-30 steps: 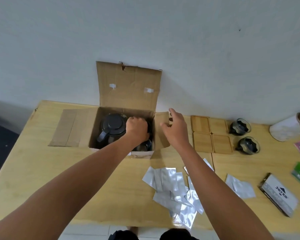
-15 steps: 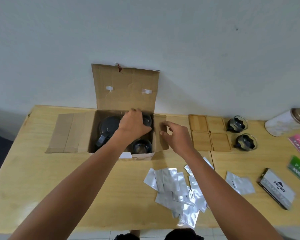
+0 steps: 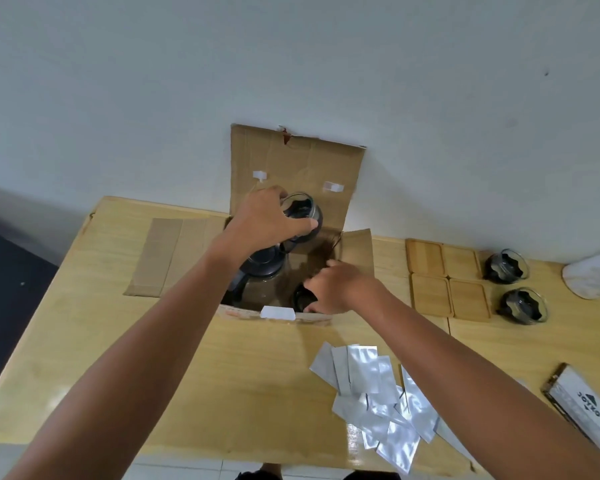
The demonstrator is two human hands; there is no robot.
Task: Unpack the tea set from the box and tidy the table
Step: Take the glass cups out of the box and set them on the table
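An open cardboard box stands at the back of the wooden table. My left hand holds a glass cup with dark packing inside, lifted above the box. Inside the box a glass teapot with a black lid stands at the left. My right hand reaches into the box's right side, fingers around another glass cup; how firmly it grips is hard to see. Two more glass cups stand on the table at the right.
Several square wooden coasters lie between the box and the cups. Silver foil sachets are scattered near the front edge. A white packet lies at the right, and a white jar lies on its side at far right.
My left hand has lifted a glass cup out of the box and raised it. My right hand has moved from the box's right flap down into the box onto another cup.
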